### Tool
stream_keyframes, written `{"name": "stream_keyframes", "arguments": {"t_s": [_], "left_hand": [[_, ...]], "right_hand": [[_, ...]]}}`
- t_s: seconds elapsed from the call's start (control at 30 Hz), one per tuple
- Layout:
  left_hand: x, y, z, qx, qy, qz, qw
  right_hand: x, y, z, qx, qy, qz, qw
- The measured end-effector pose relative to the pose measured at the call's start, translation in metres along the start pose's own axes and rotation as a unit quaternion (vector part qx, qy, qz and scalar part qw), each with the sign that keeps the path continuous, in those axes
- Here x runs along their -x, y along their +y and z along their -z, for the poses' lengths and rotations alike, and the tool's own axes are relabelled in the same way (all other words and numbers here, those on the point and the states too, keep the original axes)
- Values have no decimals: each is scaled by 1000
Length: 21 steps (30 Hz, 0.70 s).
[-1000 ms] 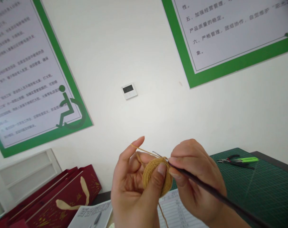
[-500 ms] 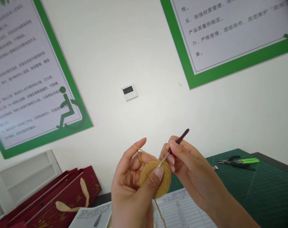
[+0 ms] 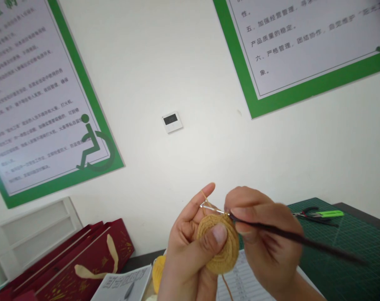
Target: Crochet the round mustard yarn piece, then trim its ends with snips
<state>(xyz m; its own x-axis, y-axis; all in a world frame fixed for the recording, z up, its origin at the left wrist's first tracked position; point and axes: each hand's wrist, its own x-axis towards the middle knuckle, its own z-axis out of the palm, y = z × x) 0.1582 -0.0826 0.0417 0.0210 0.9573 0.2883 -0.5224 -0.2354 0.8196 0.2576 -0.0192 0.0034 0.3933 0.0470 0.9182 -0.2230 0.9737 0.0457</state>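
Observation:
A round mustard-yellow crochet piece (image 3: pixel 215 259) is pinched in my left hand (image 3: pixel 190 251), the thumb lying across its front. Over my raised left index finger runs a strand of yarn (image 3: pixel 204 195). My right hand (image 3: pixel 268 238) grips a crochet hook (image 3: pixel 296 239) by its dark handle, which points out to the lower right. The hook's metal tip lies at the top edge of the piece, by the yarn strand. Below the piece a loose tail of yarn (image 3: pixel 227 286) hangs down.
Pliers (image 3: pixel 309 212) and a bright green-handled tool (image 3: pixel 329 213) lie on the green cutting mat (image 3: pixel 315 251) at right. A printed sheet (image 3: pixel 240 280) sits beneath my hands. Dark red gift bags (image 3: pixel 92 255), a booklet (image 3: pixel 121 284) and yellow yarn (image 3: pixel 158 271) are at left.
Both hands have shifted right. My right hand has turned, so the hook's handle swings from pointing up to pointing lower right, and its tip now meets the yarn strand.

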Motion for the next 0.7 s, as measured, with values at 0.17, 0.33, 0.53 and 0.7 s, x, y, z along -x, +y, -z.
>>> {"name": "stream_keyframes", "arguments": {"t_s": [0.17,0.33,0.53,0.7], "left_hand": [[-1,4,1,17,-12,-33,999],[-2,1,1,2,3,-55,998],[-3,-6,-4,-83,65,-156,982],[-4,-7,-6,-102,68,-190,974]], "right_hand": [[-5,-6,-3,-204,80,-231,948],[-17,-12,-1,-325,59,-407,852],[-12,-9,-8,-254,32,-413,874],[-9,-7,-7,-186,40,-335,923]]}}
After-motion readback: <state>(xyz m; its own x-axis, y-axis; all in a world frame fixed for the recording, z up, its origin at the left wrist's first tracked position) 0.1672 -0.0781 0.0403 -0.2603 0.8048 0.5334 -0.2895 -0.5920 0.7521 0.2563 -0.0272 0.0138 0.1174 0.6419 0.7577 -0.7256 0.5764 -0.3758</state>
